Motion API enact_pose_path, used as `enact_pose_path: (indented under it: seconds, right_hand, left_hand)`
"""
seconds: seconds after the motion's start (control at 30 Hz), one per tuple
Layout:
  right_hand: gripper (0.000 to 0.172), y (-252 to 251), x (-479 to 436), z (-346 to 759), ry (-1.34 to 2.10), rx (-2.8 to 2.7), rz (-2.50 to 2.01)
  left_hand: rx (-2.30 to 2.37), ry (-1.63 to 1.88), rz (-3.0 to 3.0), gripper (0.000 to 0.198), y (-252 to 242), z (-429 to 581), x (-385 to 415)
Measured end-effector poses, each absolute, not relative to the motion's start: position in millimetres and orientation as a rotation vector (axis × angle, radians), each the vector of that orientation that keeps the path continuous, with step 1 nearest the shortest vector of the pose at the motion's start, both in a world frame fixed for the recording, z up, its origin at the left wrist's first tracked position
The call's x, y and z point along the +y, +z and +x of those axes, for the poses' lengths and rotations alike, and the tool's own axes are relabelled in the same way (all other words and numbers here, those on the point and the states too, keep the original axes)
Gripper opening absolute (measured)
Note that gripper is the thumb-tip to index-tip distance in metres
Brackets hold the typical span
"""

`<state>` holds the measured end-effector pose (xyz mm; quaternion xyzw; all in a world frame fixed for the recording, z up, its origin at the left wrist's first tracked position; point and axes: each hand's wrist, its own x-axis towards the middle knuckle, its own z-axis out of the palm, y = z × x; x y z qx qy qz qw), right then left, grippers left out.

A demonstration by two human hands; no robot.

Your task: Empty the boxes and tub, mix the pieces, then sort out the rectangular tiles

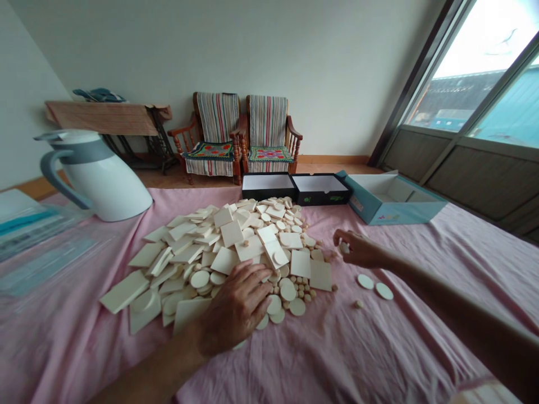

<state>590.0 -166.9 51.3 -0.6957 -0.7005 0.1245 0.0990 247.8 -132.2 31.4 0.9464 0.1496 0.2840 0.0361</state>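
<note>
A heap of pale wooden pieces (185, 249) is spread over the cloth: square tiles, round discs and small beads or cubes. My left hand (242, 300) lies over the near side of the heap, fingers stretched out and palm down. Under its fingertips are discs and tiles, partly covered. To the right of the heap, my right hand (356, 248) has its fingers curled around a small pale wooden disc (344, 247). Two loose discs, one at the left (365, 281) and one at the right (384, 290), lie below my right forearm, near a small wooden bead (358, 304).
Behind the heap stand two open black boxes with white insides (269, 193) (324, 199) and a light blue open box (400, 213). A white and grey jug (105, 179) stands at the left, beside clear plastic packets (42, 252). Pink cloth (303, 359) covers the surface.
</note>
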Motion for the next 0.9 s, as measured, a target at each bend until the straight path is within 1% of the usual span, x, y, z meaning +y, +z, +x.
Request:
enact_pose_path:
  seconds: [0.1,0.23,0.3,0.37,0.43,0.47,0.53,0.6,0.67,0.73,0.77,0.9]
  right_hand:
    - [0.029,70.7,-137.3,556.1,0.459,-2.093,-1.919]
    - [0.037,96.1,-106.8,503.4,0.586,-2.027,-1.551]
    - [0.036,107.0,-103.4,495.7,0.638,-1.980,-1.437]
    - [0.025,113.3,-110.5,506.3,0.589,-1.998,-1.501]
    - [0.010,112.3,-127.8,530.7,0.491,-2.085,-1.701]
    - [0.005,109.0,-139.8,545.1,0.459,-2.147,-1.818]
    - [0.005,97.7,-168.3,572.4,0.483,-2.234,-2.016]
    - [0.017,83.2,-198.0,591.9,0.434,-2.254,-2.140]
    - [0.027,69.1,-223.2,600.8,0.442,-2.261,-2.169]
    - [0.031,57.9,-240.2,601.0,0.471,-2.220,-2.154]
    - [0.030,53.7,-245.4,599.4,0.477,-2.193,-2.146]
    - [0.017,44.5,-251.9,595.3,0.486,-2.140,-2.098]
  left_hand:
    - [0.468,0.871,2.899,0.018,32.8,247.6,-132.6]
    - [0.459,0.856,2.904,0.017,36.0,247.3,-133.4]
    - [0.457,0.851,2.913,0.017,37.3,247.3,-133.7]
    - [0.459,0.859,2.920,0.018,37.9,247.2,-133.9]
    - [0.461,0.870,2.922,0.018,38.0,247.1,-133.9]
    - [0.461,0.876,2.921,0.018,37.9,247.0,-133.8]
    - [0.457,0.884,2.919,0.018,37.5,246.9,-133.6]
    - [0.453,0.885,2.919,0.019,36.9,247.0,-133.3]
    - [0.456,0.889,2.921,0.019,36.3,247.4,-132.9]
    - [0.457,0.900,2.922,0.019,35.9,248.0,-132.6]
    - [0.457,0.907,2.922,0.019,35.9,248.2,-132.5]
    - [0.452,0.917,2.924,0.018,36.1,248.5,-132.5]
